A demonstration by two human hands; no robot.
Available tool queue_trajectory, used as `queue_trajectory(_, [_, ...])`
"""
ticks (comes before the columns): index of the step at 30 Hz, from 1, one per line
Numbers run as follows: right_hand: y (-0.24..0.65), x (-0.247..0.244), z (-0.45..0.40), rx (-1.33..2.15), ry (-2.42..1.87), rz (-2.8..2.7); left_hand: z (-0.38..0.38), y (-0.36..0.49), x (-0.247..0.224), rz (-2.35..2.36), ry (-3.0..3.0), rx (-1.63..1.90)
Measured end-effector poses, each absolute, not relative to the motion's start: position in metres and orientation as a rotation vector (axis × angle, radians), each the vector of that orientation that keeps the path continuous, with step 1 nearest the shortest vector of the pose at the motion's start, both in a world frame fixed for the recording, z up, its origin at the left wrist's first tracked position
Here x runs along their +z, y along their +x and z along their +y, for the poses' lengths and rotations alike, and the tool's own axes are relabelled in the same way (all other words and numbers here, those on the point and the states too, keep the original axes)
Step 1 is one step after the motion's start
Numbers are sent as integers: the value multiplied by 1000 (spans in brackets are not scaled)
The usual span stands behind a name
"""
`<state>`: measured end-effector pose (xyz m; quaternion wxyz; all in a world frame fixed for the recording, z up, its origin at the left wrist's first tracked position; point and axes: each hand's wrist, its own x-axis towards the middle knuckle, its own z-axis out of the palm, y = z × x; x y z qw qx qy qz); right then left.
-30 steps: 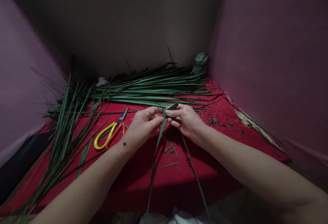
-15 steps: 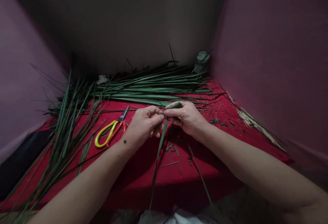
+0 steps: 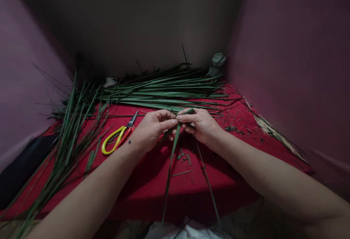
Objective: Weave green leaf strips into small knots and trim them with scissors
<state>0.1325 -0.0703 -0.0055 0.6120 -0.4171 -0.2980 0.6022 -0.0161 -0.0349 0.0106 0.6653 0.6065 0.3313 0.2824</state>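
Pinching green leaf strips (image 3: 175, 143), the left hand (image 3: 154, 129) and right hand (image 3: 202, 124) hover above a red-covered table (image 3: 147, 180); more leaves (image 3: 158, 93) lie across its back near a dark wall (image 3: 136, 20), pink walls (image 3: 290, 56) flank it, and scissors (image 3: 119, 139) rest beside the left hand.

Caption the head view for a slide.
Left hand and right hand pinch green leaf strips over a red cloth, yellow-and-red-handled scissors lying nearby, long leaves heaped behind.
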Motion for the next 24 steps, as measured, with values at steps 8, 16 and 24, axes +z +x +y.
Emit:
queue_trajectory(8, [131, -9, -69, 1460, -873, -666, -37, -10, 7, 748, 1286, 680])
queue_trajectory(16, [130, -5, -71, 1459, -868, -596, -39, -9, 12, 781, 1278, 650])
queue_trajectory(24, [128, -2, -76, 1387, -915, -773, -45, -9, 17, 819, 1178, 703])
